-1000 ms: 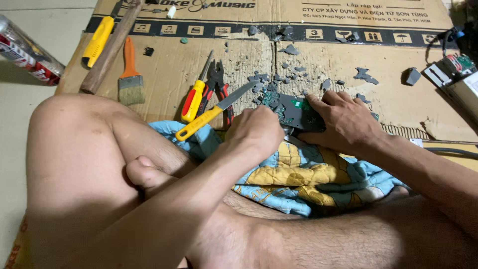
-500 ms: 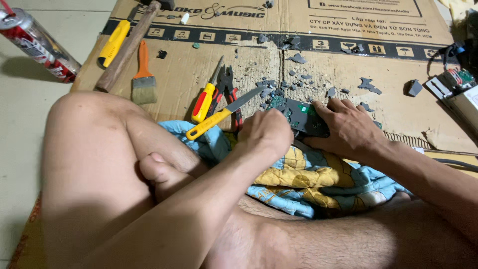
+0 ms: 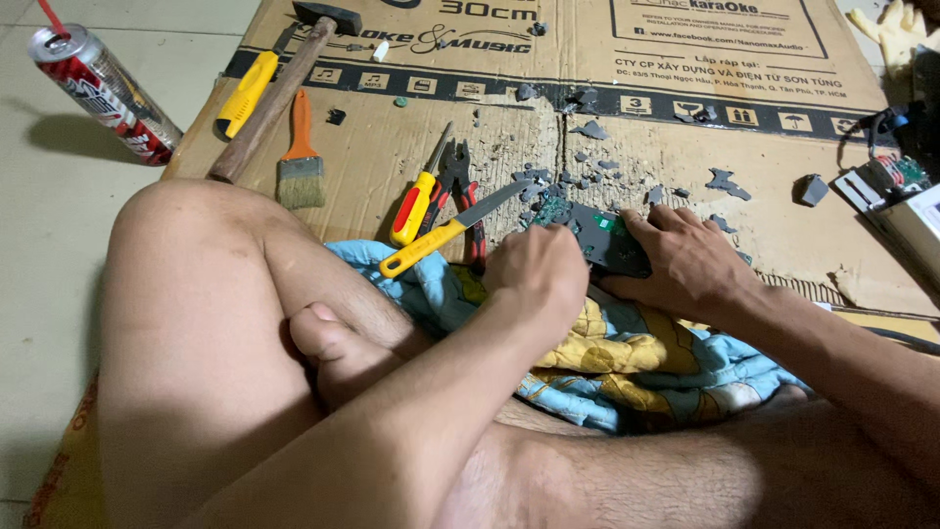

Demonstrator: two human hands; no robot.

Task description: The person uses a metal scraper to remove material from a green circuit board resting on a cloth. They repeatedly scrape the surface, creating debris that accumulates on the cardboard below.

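left hand (image 3: 537,269) fisted, contents unclear | right hand (image 3: 685,260) flat, pressing dark circuit board (image 3: 607,240) | yellow-handled knife (image 3: 450,230) at left hand's 10 o'clock

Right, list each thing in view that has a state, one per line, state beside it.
left hand: closed, pressed on the near edge of the dark board.
right hand: flat, fingers spread over the board.
dark board: lying on the cardboard, broken, grey chips scattered around it.
drink can: tipped over, on the floor.
hammer: lying flat, unheld.
paintbrush: lying flat, bristles toward the knee.
yellow-handled knife: lying down, unheld.
pliers: lying, unheld.
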